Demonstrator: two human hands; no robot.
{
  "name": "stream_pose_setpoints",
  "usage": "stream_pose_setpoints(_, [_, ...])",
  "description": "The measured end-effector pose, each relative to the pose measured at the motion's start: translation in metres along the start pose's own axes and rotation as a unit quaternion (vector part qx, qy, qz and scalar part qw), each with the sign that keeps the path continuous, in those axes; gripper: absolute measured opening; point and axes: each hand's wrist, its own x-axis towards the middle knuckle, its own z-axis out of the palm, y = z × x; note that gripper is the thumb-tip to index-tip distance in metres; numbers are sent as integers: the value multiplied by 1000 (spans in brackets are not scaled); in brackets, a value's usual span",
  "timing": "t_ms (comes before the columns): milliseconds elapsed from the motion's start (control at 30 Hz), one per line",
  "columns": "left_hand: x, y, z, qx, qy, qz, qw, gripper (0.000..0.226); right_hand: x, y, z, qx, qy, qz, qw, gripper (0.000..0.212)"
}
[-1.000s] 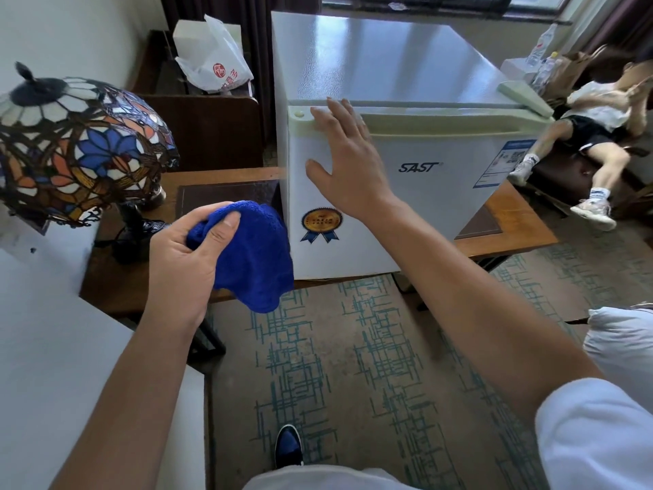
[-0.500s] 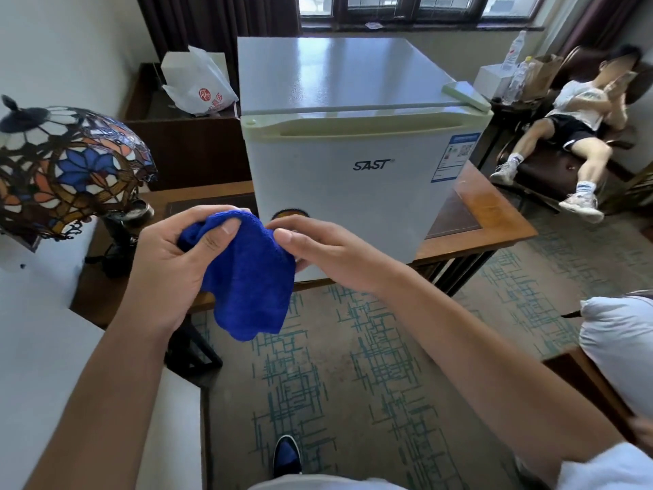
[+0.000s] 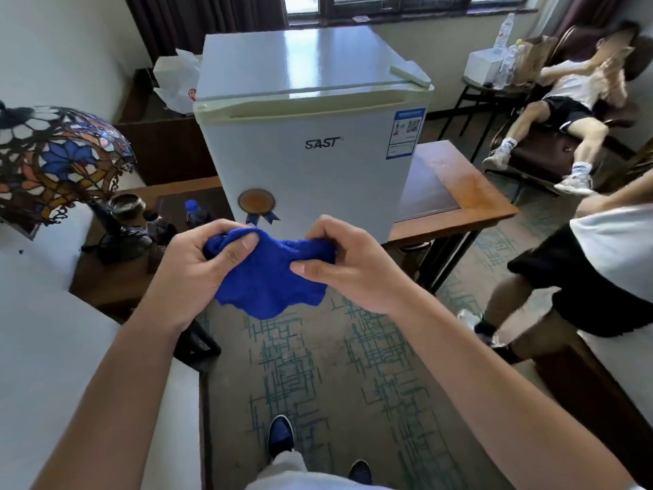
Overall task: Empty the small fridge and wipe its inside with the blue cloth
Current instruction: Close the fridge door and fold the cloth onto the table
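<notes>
The small white fridge (image 3: 311, 136) stands on a wooden table (image 3: 456, 206) with its door closed, so its inside is hidden. In front of it, over the carpet, I hold the blue cloth (image 3: 268, 281) between both hands. My left hand (image 3: 198, 270) grips the cloth's left end, thumb on top. My right hand (image 3: 349, 263) pinches its right end. Most of the cloth hangs bunched below my hands.
A stained-glass lamp (image 3: 56, 160) and two blue-capped bottles (image 3: 194, 213) stand on the table left of the fridge. A person (image 3: 600, 274) stands close at the right; another person (image 3: 558, 111) lies in a chair at the back right. Patterned carpet (image 3: 318, 376) lies below.
My right hand left the fridge door, came down to the cloth and now pinches its right end. The view has pulled back from the fridge, and a person has come in at the right.
</notes>
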Motion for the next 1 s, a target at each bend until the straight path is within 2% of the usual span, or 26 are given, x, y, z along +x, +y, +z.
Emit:
stream_pose_setpoints(167, [-32, -4, 30, -22, 13, -51, 998, 23, -39, 1, -2, 53, 45, 3, 998, 20])
stream_pose_setpoints(300, [-54, -13, 38, -67, -33, -93, 993, 45, -67, -2, 6, 58, 89, -10, 994, 21])
stream_pose_setpoints(433, [-68, -14, 50, -135, -61, -93, 985, 58, -94, -21, 7, 86, 138, -33, 986, 20])
stream_pose_setpoints(533, [-76, -14, 61, -192, -132, -98, 968, 67, -117, -36, 6, 137, 195, -51, 970, 15])
stream_pose_setpoints(667, [-80, -5, 76, -200, -226, -84, 950, 68, -153, -45, 12, 132, 286, -43, 948, 12])
stream_pose_setpoints(767, [-83, 8, 89, -200, -249, -52, 946, 54, -181, -46, 21, 106, 349, -19, 931, 11])
stream_pose_setpoints(833, [-86, 11, 100, -195, -254, -38, 946, 36, -201, -46, 26, 80, 384, -4, 920, 17])
stream_pose_setpoints(1000, [-94, 23, 135, -182, -287, -19, 940, 15, -250, -48, 23, 47, 454, 16, 890, 51])
